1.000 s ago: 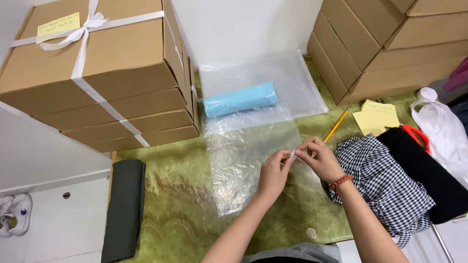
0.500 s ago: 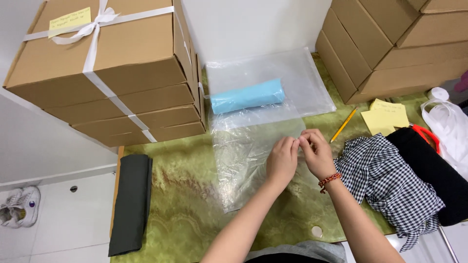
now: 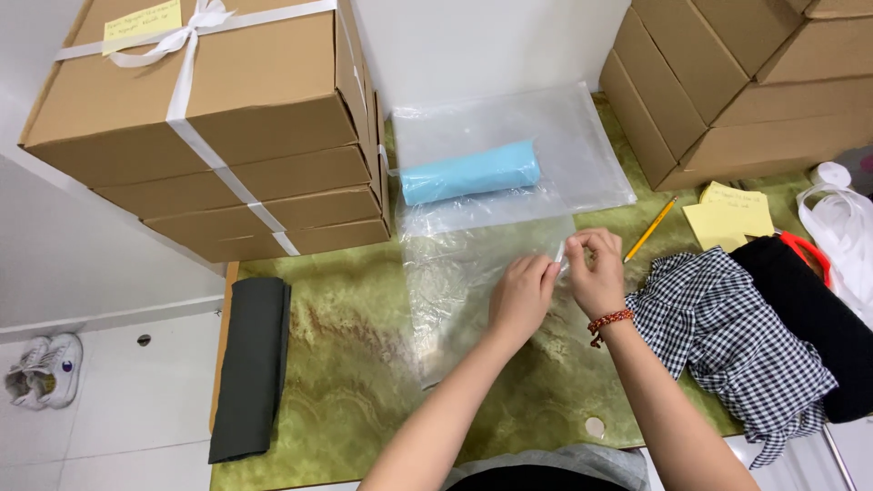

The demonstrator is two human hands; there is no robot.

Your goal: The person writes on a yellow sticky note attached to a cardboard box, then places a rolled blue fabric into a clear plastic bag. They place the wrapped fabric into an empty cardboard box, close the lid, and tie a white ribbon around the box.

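Note:
A clear plastic bag (image 3: 464,282) lies flat on the green marbled table (image 3: 346,382). My left hand (image 3: 520,295) presses on the bag's right side, fingers pinching its edge. My right hand (image 3: 596,273), with a red bead bracelet at the wrist, pinches the same edge, where a thin white strip shows between the fingers. Behind them a rolled light-blue item (image 3: 471,173) rests on a stack of clear bags (image 3: 564,136).
Stacked brown boxes (image 3: 218,127) tied with white ribbon stand at the left, more boxes (image 3: 746,82) at the right. A checked shirt (image 3: 727,336), black cloth (image 3: 805,314), yellow sticky notes (image 3: 727,214), a pencil (image 3: 649,229) and a folded dark cloth (image 3: 252,364) lie around.
Both hands have shifted slightly up the bag's right edge and stay pinched together there. The view has drifted a little; the bag and blue roll lie as before.

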